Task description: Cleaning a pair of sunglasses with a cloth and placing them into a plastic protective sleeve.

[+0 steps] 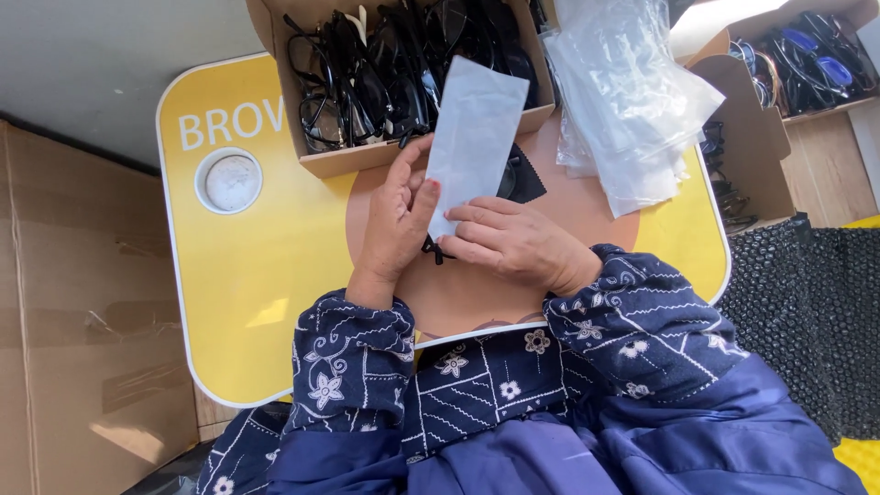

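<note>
A: What do the fingers hold?
B: The left hand pinches a clear bag at its lower left edge, thumb on top. The right hand lies curled with its fingertips pressing the bag's bottom corner.
A: Where's the bag?
B: Upright over the yellow table, just in front of a box of black glasses. A black cloth peeks out behind it.
A: Around that?
B: A bag pile lies to the right, with a second box beyond.
</note>
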